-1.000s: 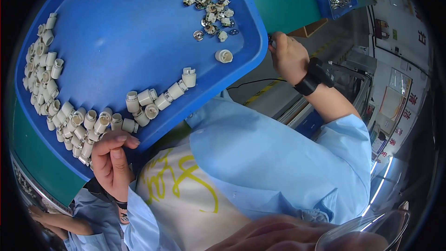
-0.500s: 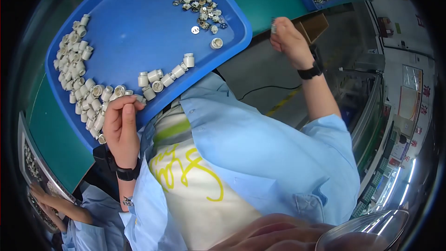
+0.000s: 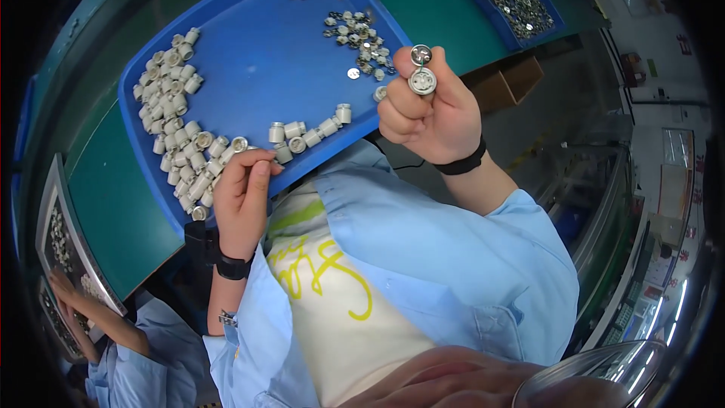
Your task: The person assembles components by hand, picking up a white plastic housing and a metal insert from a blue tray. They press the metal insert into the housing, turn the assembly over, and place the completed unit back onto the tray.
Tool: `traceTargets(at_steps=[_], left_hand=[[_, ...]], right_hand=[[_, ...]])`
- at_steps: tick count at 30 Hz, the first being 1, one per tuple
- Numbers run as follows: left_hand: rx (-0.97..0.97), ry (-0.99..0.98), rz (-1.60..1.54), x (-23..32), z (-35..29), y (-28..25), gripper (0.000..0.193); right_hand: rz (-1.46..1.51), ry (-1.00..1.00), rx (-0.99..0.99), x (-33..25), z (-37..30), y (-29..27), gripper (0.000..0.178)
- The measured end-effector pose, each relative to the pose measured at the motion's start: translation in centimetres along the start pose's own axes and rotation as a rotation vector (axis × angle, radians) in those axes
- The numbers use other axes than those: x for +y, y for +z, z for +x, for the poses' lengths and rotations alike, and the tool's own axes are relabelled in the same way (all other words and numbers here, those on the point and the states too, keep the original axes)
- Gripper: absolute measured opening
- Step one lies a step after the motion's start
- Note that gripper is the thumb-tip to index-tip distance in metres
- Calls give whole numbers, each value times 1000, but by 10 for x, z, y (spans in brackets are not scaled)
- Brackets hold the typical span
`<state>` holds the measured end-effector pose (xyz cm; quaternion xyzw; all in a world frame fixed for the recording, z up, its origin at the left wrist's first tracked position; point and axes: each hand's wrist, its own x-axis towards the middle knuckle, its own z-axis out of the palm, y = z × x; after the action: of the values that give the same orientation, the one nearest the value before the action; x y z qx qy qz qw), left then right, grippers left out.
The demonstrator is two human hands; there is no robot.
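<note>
In the head view, a large blue tray (image 3: 245,68) lies in front of me, with many small white ceramic-looking cylinders (image 3: 168,94) heaped along its left side. My left hand (image 3: 245,193) is at the near edge of the tray, thumb and fingertips together beside these cylinders; whatever they may hold is hidden. Raised over the tray's right rim, my right hand (image 3: 436,117) is closed around a small round white-and-metal fitting (image 3: 423,81), which has a shiny disc above it. More white cylinders stand in a row (image 3: 311,136) between my hands.
Small metal-and-white pieces (image 3: 362,38) are scattered in the tray's far right part. A blue bin (image 3: 513,0) of metal parts stands at the far right, near a brown cardboard box (image 3: 510,83). At left, another person's hands (image 3: 64,295) work over a grey tray (image 3: 72,234).
My right hand has come leftward from beyond the tray to its right rim, turning so the fitting shows. The view has shifted; my left hand stays by the near edge.
</note>
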<state>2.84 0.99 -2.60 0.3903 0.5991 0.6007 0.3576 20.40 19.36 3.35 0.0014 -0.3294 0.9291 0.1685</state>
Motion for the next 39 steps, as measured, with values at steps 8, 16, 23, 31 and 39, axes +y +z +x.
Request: traceTargets(at_steps=[8,16,23,31,39], left_hand=[[-42,-23,-94,10,0,1,14],[-65,-12,-158,33,0,2,13],[-61,45,-173,38,0,-2,14],[-58,69,-178,42,-1,-1,14],[-48,90,-185,46,-1,-2,14]], right_hand=[[16,-97,245,20,31,34,39],[-49,-48,305,30,50,41,36],[-315,-137,282,46,52,47,32],[-512,-212,212,52,50,48,33],[-570,-224,182,57,52,47,35]])
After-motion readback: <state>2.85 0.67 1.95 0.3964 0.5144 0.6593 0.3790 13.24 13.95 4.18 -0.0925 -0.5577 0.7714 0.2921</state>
